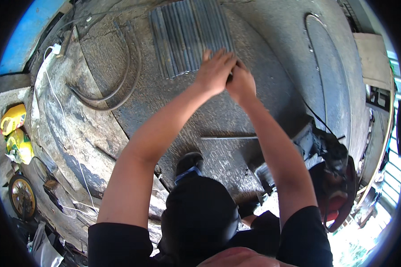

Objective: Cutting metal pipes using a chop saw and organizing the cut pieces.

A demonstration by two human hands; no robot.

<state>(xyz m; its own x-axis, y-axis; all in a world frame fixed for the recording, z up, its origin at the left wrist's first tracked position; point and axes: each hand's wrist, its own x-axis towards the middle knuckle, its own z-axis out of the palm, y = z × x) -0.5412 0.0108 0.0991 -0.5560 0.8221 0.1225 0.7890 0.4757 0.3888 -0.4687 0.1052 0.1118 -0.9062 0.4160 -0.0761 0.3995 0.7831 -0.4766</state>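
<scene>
A row of dark metal bars (pixel 189 38) lies side by side on the floor at the far middle. My left hand (pixel 214 74) rests at the near right corner of the row, fingers stretched out over the bar ends. Close against it, my right hand (pixel 242 83) is closed, its fingers curled in toward the left hand. A small dark patch shows between the two palms, and whatever the right hand grips is hidden. Nearer to me, a single thin metal bar (pixel 227 138) lies crosswise on the floor, partly behind my right forearm.
Bent metal rods (pixel 133 66) curve across the floor at left. A white power strip (pixel 56 49) trails a cable there. Yellow bags (pixel 14 119) and a small wheel (pixel 22 196) stand farther left. At right is a dark machine (pixel 334 160), with a thin looped rod (pixel 318 62) beyond.
</scene>
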